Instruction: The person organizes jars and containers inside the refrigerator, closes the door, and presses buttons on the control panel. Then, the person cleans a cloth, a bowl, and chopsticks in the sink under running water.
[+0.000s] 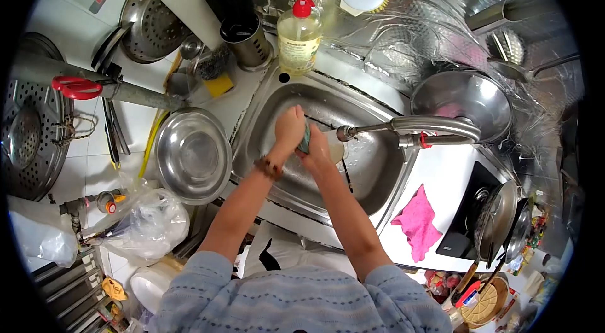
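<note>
A: State the position of the hands.
B: Left hand (290, 129) and right hand (319, 149) meet over the sink (377, 178), left of its middle.
A: Open or closed?
B: Both closed, gripping a green pad (304, 139) between them. Some fingers are hidden. Whether it is cloth or sponge, I cannot tell.
A: Anything worn?
B: A brown bracelet (268, 168) on the left wrist.
A: And the tap (441, 126)?
B: It reaches in from the right; its spout ends near the right hand, apart from it.
A: Surroundings?
B: Soap bottle (299, 41), red pump on top, upright at the far rim. Steel bowl (193, 156) left of the sink. Pink rag (417, 224) on the white counter (394, 239) to the right, crumpled.
</note>
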Tool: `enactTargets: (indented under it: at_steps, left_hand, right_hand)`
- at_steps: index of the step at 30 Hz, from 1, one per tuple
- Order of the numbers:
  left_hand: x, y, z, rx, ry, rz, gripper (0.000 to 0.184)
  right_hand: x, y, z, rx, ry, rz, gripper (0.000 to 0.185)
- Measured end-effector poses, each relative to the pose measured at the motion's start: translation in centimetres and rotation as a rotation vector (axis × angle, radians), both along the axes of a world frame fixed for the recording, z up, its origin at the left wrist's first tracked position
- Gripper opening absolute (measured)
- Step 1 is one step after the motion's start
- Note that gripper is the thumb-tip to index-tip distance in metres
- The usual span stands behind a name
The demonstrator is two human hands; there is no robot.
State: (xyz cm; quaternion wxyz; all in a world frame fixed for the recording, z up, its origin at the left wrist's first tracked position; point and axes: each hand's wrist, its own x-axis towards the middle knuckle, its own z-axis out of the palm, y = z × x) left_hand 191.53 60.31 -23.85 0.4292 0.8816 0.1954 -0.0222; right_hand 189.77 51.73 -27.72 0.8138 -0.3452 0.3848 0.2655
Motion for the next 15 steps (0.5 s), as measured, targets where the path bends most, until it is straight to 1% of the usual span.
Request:
enactTargets:
  at_steps: [1, 2, 3, 4, 5, 6, 7, 8, 10, 11, 12, 13, 14, 15]
  left_hand:
    - [-1.5, -1.2, 0.2, -0.031, -0.06, -0.001, 0.041]
    - [-3.1, -2.3, 1.2, -0.029, -0.06, -0.001, 0.041]
    - [-4.6, -3.4, 2.9, 0.053, 0.054, -0.103, 0.042]
    - [-4.9, -3.7, 3.7, 0.139, 0.161, -0.207, 0.043]
    - [-4.4, -3.2, 1.2, 0.212, 0.066, -0.135, 0.044]
    - [-3.3, -1.9, 0.7, 0.209, 0.069, -0.133, 0.044]
    - [-1.4, 0.0, 0.4, 0.126, 0.05, -0.072, 0.043]
    - [-0.4, 0.9, 0.5, 0.041, 0.033, -0.016, 0.043]
    - [-2.4, -1.1, 2.0, 0.007, -0.014, 0.02, 0.042]
    - [-4.6, -2.5, 2.5, 0.07, 0.025, -0.071, 0.042]
    - [-5.5, -3.1, 2.8, 0.134, 0.058, -0.16, 0.041]
    - [-5.1, -2.7, 2.3, 0.152, 0.124, -0.154, 0.039]
    - [-4.3, -1.7, 1.8, 0.149, 0.131, -0.154, 0.039]
    - [-2.7, 0.0, 1.3, 0.088, 0.07, -0.047, 0.039]
  right_hand:
    - [1.0, -1.3, -5.6, -0.035, -0.047, 0.052, 0.023]
    - [1.6, -1.9, -8.5, -0.067, -0.087, 0.105, 0.025]
    - [2.4, -2.0, -2.1, -0.314, -0.078, 0.33, 0.019]
    - [1.9, -1.4, -3.3, -0.308, -0.087, 0.331, 0.019]
    - [0.1, -0.6, -4.6, -0.418, -0.502, 0.305, 0.02]
    - [-0.4, -0.2, -0.6, -0.14, -0.291, 0.221, 0.02]
    - [-0.8, 0.3, 3.9, 0.092, -0.045, 0.107, 0.021]
    - [-0.7, 0.6, 4.0, 0.09, -0.048, 0.102, 0.021]
    - [-0.2, 1.2, 3.5, 0.014, 0.057, -0.11, 0.024]
    - [0.4, 0.4, 0.8, -0.011, -0.055, 0.076, 0.025]
    - [1.0, -0.1, 1.4, -0.046, -0.181, 0.247, 0.027]
    - [0.7, 0.7, 1.9, 0.008, -0.118, 0.154, 0.026]
    - [-0.4, 1.2, 2.5, 0.055, -0.043, 0.061, 0.026]
    - [-1.0, 1.3, 4.1, 0.099, 0.031, -0.031, 0.026]
